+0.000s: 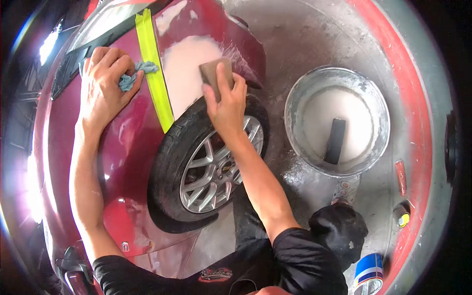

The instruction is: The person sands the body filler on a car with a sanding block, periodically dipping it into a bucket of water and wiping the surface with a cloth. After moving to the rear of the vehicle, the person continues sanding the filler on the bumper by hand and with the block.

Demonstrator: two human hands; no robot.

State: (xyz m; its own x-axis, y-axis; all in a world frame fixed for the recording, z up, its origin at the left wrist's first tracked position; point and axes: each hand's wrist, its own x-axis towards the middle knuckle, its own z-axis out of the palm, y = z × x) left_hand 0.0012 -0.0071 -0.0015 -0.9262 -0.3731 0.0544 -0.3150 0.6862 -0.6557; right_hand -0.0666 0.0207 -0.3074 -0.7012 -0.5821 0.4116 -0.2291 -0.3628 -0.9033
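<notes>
My left hand (104, 87) is at the dark red car panel (123, 152), its fingers closed on a crumpled blue-grey rag (129, 82). My right hand (227, 105) grips a brown sanding block (210, 72), which lies against the edge of a pale filler patch (184, 69) above the wheel arch. Scratched, dull paint surrounds the patch on its right. A strip of yellow-green masking tape (153, 73) runs down the panel between my two hands. Below my right hand is the tyre (167, 162) with its silver spoked rim (209, 157).
A metal bucket (294, 142) of milky liquid stands on the floor at right, with a dark block (336, 141) inside. Along the red floor stripe (418, 98) lie a red object (400, 178), a small yellow-and-black item (403, 220) and a blue can (368, 269).
</notes>
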